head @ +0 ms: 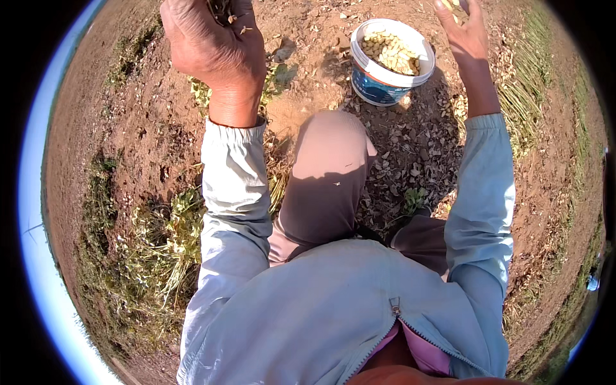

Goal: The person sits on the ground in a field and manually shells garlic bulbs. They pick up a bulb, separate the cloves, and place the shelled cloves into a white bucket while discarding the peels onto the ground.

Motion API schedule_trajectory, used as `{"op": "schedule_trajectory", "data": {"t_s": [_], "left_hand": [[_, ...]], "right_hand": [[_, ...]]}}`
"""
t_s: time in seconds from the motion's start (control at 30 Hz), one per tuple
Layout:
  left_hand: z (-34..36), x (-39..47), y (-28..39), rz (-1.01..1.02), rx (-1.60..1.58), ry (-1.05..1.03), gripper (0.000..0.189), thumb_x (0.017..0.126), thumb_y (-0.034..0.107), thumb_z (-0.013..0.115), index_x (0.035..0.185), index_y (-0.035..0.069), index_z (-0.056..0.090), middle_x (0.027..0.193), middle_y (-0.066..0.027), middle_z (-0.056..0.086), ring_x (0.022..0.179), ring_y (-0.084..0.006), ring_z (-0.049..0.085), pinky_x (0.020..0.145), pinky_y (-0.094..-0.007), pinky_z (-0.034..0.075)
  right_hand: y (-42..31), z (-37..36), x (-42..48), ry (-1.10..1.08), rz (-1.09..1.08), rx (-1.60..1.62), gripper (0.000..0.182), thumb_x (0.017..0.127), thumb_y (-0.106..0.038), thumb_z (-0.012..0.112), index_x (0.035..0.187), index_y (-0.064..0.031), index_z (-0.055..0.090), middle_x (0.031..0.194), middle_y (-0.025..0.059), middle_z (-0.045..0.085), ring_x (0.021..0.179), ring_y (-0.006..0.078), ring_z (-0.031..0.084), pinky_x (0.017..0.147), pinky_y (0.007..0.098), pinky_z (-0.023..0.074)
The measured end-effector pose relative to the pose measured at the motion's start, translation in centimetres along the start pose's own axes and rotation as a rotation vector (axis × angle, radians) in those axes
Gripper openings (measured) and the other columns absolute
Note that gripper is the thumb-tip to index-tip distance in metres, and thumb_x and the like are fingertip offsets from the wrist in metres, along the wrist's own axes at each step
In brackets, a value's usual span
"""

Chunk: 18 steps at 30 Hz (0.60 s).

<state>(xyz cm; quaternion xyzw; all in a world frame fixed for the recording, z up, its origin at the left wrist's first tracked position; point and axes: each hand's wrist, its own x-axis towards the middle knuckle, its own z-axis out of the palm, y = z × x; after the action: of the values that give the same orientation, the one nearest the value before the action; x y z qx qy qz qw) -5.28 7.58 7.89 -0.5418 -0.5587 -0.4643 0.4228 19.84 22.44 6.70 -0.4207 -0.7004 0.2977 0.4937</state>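
My left hand is raised at the top left, its fingers closed around a dark bunch of what looks like plant stems or roots; the frame's top edge cuts the bunch off. At the top right my right hand holds a few pale peanuts in the shell, with its fingertips partly cut off. Between the hands, nearer the right, stands a white plastic bucket with a blue printed side. Peanuts fill much of it.
Pulled plants lie heaped on the soil to my left. Rows of dry stalks lie along the right. My bent knee is just below the bucket, and leaf litter covers the ground beside it.
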Motion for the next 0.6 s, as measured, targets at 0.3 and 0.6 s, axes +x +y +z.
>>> {"op": "schedule_trajectory", "data": {"t_s": [0.3,0.6], "left_hand": [[-6.5,-20.7,-16.1,-0.19,0.842,-1.38,0.09,0.079,0.044,0.074,0.15,0.011,0.029,0.143,-0.0186,0.039,0.13,-0.0347,0.04,0.102,-0.0528,0.036],[5.0,-40.7,-1.2,-0.687,-0.397,-1.42,0.013,0.085,0.009,0.057,0.091,0.006,0.068,0.097,-0.017,0.066,0.088,-0.0358,0.065,0.075,-0.0422,0.052]], "right_hand": [[20.2,-4.9,-15.0,-0.53,0.357,-0.411,0.032,0.09,-0.025,0.066,0.115,-0.0042,0.063,0.134,0.0171,0.051,0.1,0.0245,0.065,0.085,0.0345,0.0526],[28.8,-11.1,-32.3,-0.643,0.707,-0.497,0.025,0.088,-0.023,0.068,0.101,-0.0019,0.069,0.082,0.0098,0.069,0.074,0.0174,0.065,0.068,0.0314,0.0504]]}}
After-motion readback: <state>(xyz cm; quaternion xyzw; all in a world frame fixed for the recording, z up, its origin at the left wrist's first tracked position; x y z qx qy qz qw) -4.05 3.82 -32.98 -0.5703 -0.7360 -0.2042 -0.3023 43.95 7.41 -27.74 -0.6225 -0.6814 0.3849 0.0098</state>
